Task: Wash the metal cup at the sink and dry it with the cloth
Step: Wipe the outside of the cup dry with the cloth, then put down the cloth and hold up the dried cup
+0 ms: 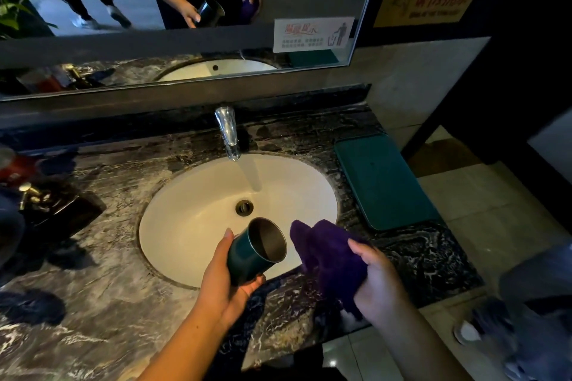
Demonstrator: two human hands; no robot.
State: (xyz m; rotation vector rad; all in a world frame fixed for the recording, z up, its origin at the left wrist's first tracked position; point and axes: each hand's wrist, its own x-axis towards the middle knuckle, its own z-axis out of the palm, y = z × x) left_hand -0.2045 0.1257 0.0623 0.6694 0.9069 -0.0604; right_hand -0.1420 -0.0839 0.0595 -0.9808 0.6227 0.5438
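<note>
My left hand (pixel 227 280) grips a dark green metal cup (pixel 255 249) with a steel inside, tilted so its mouth faces up and to the right, over the near rim of the white sink (pixel 192 226). My right hand (pixel 376 280) holds a bunched purple cloth (pixel 328 252) just right of the cup, a small gap between them. A chrome tap (pixel 229 133) at the back of the basin runs a stream of water toward the drain (pixel 244 207).
The sink sits in a dark marble counter (pixel 108 287). A green mat (pixel 382 181) lies on its right end. A dark soap dispenser with a gold pump (pixel 46 201) and a red item (pixel 15 165) stand at the left. A mirror (pixel 185 9) hangs behind.
</note>
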